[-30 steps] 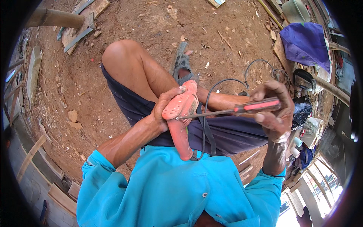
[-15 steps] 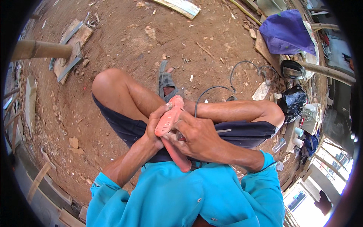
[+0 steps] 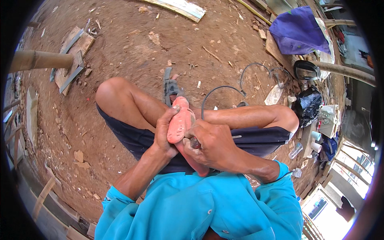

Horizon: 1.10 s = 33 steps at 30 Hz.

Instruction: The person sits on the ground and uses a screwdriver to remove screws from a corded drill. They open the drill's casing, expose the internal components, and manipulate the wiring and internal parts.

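Between the hands in the head view, a salmon-pink sandal (image 3: 181, 120) is gripped by the left hand (image 3: 164, 134) wrapped around its side. Touching it, the right hand (image 3: 210, 144) is closed on a dark tool handle (image 3: 195, 143). Beyond them lies a grey sandal (image 3: 170, 87) on the dirt floor (image 3: 132, 52).

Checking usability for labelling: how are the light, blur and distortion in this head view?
Head view: hard sunlight on the dirt ground; left hand, right hand and pink sandal sharp; lower-right corner washed out; fisheye bends the edges, black rim around.
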{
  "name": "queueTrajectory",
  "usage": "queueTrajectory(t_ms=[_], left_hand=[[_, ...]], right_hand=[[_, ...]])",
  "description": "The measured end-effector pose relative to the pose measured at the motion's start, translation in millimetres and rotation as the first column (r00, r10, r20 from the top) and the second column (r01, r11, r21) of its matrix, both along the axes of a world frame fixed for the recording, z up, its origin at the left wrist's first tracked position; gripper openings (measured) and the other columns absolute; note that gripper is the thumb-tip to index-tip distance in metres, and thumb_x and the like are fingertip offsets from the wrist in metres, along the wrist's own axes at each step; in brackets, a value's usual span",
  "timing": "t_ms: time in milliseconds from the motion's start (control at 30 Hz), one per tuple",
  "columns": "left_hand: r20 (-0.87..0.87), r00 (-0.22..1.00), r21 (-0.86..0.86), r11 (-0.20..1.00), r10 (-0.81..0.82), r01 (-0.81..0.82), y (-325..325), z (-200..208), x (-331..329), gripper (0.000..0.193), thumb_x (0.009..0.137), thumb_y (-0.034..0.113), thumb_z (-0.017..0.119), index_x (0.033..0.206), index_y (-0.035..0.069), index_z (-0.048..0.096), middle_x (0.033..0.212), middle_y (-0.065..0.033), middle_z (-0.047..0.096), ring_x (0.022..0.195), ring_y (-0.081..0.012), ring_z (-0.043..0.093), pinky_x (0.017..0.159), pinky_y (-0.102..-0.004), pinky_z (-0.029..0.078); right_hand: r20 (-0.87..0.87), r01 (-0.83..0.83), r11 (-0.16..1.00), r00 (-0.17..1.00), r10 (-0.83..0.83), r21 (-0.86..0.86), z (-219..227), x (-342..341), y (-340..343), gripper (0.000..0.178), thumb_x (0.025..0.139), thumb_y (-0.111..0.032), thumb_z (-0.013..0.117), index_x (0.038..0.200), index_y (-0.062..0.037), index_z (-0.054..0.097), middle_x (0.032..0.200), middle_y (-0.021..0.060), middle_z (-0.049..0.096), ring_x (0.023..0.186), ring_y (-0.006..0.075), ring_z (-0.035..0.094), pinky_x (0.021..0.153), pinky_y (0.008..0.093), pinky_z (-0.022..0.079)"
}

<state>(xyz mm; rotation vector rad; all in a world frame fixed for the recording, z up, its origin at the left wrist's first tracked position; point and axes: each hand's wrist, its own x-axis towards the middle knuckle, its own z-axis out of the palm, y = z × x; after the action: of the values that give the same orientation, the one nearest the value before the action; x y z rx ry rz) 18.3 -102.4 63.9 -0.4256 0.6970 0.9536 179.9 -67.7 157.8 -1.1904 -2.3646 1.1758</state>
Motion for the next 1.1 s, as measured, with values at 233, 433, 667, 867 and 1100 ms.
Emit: queueTrajectory(t_ms=[233,433,667,867,1100], left_hand=[[-0.011,1.0,0.021,0.999,0.028,-0.028,-10.1,-3.3,-3.2,0.043,0.099,0.038,0.061,0.125,0.004,0.06,0.111,-0.0137,0.072,0.096,-0.0258,0.073,0.087,-0.0401,0.062],[0.089,0.992,0.074,0.993,0.09,-0.097,-12.8,-10.3,-5.5,0.042,0.102,0.04,0.059,0.122,0.003,0.062,0.105,-0.0142,0.073,0.091,-0.0249,0.074,0.082,-0.0381,0.063],[0.104,0.991,0.071,0.994,0.08,-0.087,-17.9,-18.7,-6.4,0.047,0.103,0.044,0.059,0.125,0.003,0.061,0.107,-0.0163,0.073,0.09,-0.0281,0.075,0.082,-0.0407,0.064],[0.178,0.983,0.27,0.959,0.043,-0.09,-28.8,-31.3,-19.9,0.068,0.102,0.058,0.053,0.143,0.004,0.051,0.126,-0.0251,0.066,0.106,-0.0388,0.071,0.086,-0.0471,0.064],[0.148,0.982,0.296,0.942,0.117,-0.157,-28.8,-27.5,-13.4,0.073,0.101,0.057,0.056,0.146,0.0,0.047,0.131,-0.0273,0.065,0.113,-0.0403,0.07,0.09,-0.0462,0.064]], right_hand=[[-0.064,-0.111,0.994,0.992,0.111,0.009,-19.4,-0.7,-6.3,0.03,0.076,-0.021,0.082,0.089,-0.0024,0.062,0.084,0.0133,0.062,0.074,0.0332,0.068,0.06,0.0456,0.053],[-0.078,-0.085,0.96,0.991,0.109,0.268,-19.3,-11.7,-28.4,0.023,0.076,-0.014,0.077,0.087,-0.0032,0.06,0.084,0.0108,0.057,0.07,0.0277,0.065,0.058,0.0421,0.053],[-0.185,-0.085,0.97,0.974,0.129,0.23,-15.1,-3.5,-22.5,0.022,0.076,-0.014,0.077,0.086,-0.0054,0.059,0.084,0.0114,0.056,0.071,0.0294,0.064,0.058,0.0434,0.052],[0.234,0.033,0.972,0.968,-0.089,0.231,-25.9,10.8,71.6,0.017,0.081,-0.015,0.071,0.09,-0.0028,0.063,0.089,0.0204,0.064,0.08,0.0412,0.068,0.066,0.0519,0.053],[0.533,-0.101,0.955,0.844,-0.066,0.279,-167.0,-0.4,145.8,0.017,0.082,-0.007,0.065,0.093,0.0025,0.074,0.099,0.0266,0.072,0.092,0.0441,0.074,0.074,0.0523,0.059]])
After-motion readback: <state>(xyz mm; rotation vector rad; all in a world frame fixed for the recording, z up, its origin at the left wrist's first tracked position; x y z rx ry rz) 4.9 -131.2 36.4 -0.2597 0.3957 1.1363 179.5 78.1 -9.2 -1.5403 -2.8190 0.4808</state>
